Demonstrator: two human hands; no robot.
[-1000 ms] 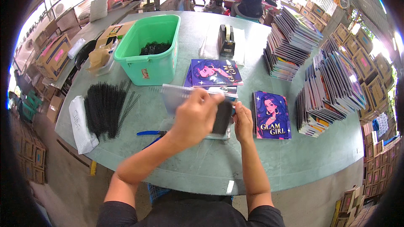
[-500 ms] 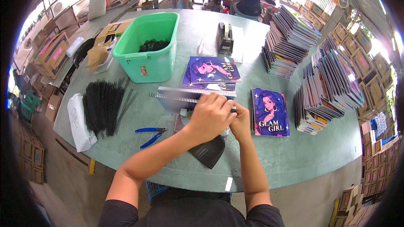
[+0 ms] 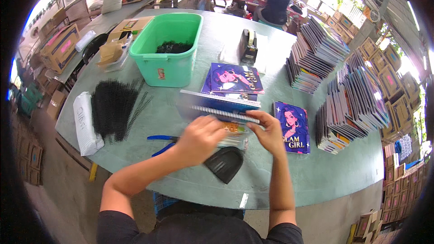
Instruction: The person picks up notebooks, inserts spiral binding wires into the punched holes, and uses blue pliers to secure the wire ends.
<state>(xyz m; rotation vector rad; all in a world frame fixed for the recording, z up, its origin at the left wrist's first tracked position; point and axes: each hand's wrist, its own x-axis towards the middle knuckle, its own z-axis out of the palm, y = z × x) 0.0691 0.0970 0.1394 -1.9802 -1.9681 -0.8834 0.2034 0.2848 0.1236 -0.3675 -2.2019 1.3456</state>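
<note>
The worktop is grey-green. Toward its far left corner is a mint-green tub; by its left edge, black coils and a white packet. The raised notebook shows dark blue; rightward, a purple notebook bears pale-gold lettering.

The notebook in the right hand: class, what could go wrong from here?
The notebook could tip or twist, since the right hand grips it near one end. The left hand might knock the blue-handled tool lying beside its wrist. The loose black coils, heaped close together, could tangle.
</note>
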